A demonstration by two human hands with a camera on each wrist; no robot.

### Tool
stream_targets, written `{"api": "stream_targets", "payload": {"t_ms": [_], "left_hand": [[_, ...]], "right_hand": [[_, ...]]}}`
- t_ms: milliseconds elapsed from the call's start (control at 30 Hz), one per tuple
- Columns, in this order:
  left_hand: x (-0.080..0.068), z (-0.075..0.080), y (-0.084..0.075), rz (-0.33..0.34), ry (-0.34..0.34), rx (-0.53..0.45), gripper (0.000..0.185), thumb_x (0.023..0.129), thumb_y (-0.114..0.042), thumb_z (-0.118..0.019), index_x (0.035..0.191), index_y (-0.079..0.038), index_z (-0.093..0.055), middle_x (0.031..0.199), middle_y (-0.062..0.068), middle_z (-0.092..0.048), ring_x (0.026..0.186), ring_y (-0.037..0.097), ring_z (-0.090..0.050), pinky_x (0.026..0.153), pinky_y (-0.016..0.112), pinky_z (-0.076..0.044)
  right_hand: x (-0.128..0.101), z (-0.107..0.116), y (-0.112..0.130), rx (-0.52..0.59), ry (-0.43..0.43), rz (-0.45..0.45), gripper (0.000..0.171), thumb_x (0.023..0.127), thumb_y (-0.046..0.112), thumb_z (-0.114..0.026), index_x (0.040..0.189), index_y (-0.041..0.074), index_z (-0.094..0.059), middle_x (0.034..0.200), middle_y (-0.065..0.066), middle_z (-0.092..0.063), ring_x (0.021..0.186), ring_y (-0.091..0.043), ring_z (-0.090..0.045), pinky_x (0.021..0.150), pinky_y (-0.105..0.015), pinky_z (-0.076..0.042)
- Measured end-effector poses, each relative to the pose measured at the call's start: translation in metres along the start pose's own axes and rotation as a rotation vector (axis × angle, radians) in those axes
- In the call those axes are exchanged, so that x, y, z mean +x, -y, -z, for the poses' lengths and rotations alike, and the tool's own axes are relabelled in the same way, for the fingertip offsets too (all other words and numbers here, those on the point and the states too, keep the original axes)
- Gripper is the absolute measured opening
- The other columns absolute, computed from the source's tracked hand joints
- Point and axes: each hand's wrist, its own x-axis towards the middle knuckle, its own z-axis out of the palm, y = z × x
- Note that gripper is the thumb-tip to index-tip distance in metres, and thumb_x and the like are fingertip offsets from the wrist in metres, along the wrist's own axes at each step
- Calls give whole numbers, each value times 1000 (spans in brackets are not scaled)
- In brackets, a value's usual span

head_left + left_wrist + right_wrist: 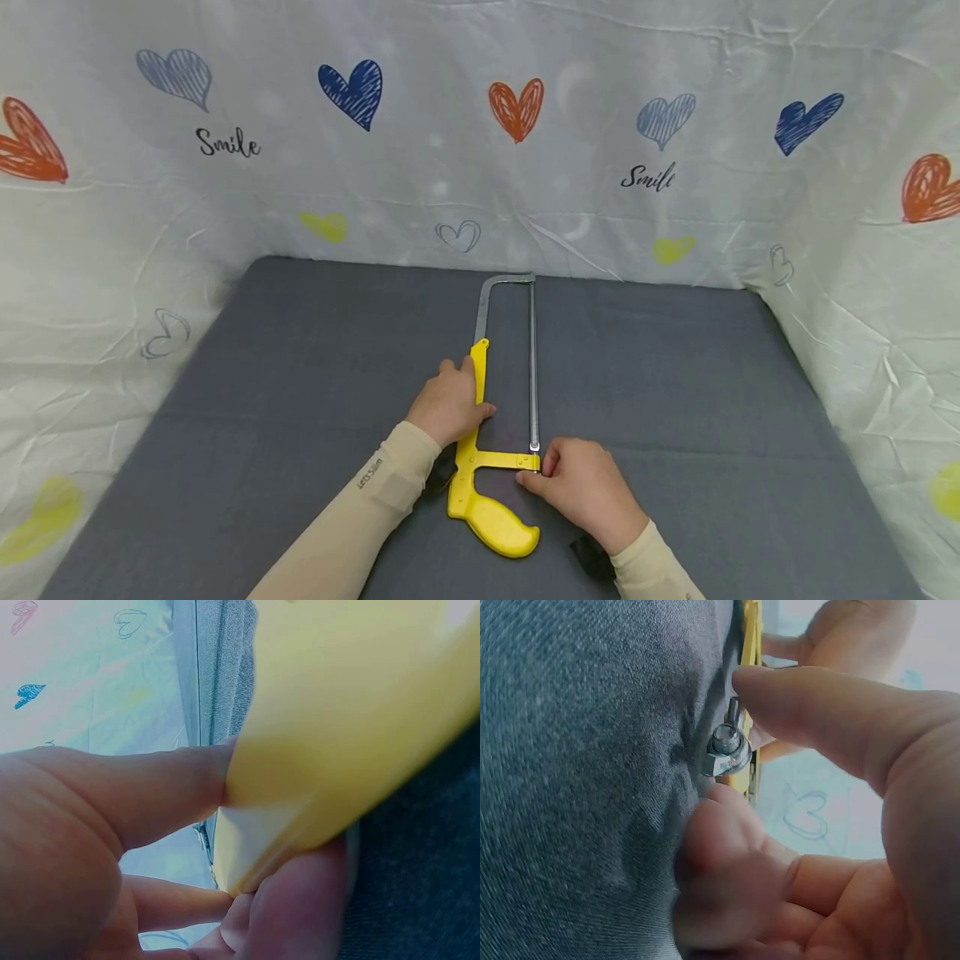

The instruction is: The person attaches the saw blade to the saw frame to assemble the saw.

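Observation:
A hacksaw (495, 525) with a yellow handle and a grey metal bow lies on the dark cloth, its blade side to the right. My left hand (447, 404) grips the yellow part of the frame above the handle, thumb across it. In the left wrist view, the thumb and fingers hold that yellow frame (315, 712) from both sides. At the front end of the blade (533, 367), my right hand (588, 483) has thumb and curled fingers around a small metal wing nut (726, 746) on a threaded bolt. Those fingers are blurred in the right wrist view.
Dark grey cloth (300, 358) covers the table. A pale curtain (420, 167) printed with hearts and "Smile" hangs behind it and along both sides. The saw's far end reaches close to the table's back edge. Black straps sit at both wrists.

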Motion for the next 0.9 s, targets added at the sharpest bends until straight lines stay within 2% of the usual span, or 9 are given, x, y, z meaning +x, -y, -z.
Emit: {"api": "stream_targets", "payload": {"t_ms": [367, 633, 900], "left_hand": [[1, 2, -3, 3, 1, 2, 91, 96, -32, -84, 165, 4, -37, 141, 32, -55, 93, 35, -72, 87, 47, -67], [2, 3, -5, 2, -6, 2, 90, 96, -32, -84, 165, 4, -37, 141, 32, -55, 96, 37, -71, 88, 48, -66], [1, 2, -1, -2, 7, -1, 91, 95, -31, -85, 164, 6, -37, 139, 32, -56, 92, 35, -71, 86, 47, -66]], "right_hand": [[0, 1, 2, 2, 1, 13, 42, 80, 43, -95, 67, 21, -62, 55, 7, -47, 47, -13, -44, 46, -27, -33], [2, 1, -1, -12, -7, 27, 41, 82, 40, -94, 66, 21, -62, 53, 8, -45, 46, -12, -43, 45, -26, -33], [2, -1, -5, 27, 25, 40, 38, 87, 41, -89, 68, 21, -63, 53, 9, -47, 46, -11, -42, 45, -26, -32]]}}
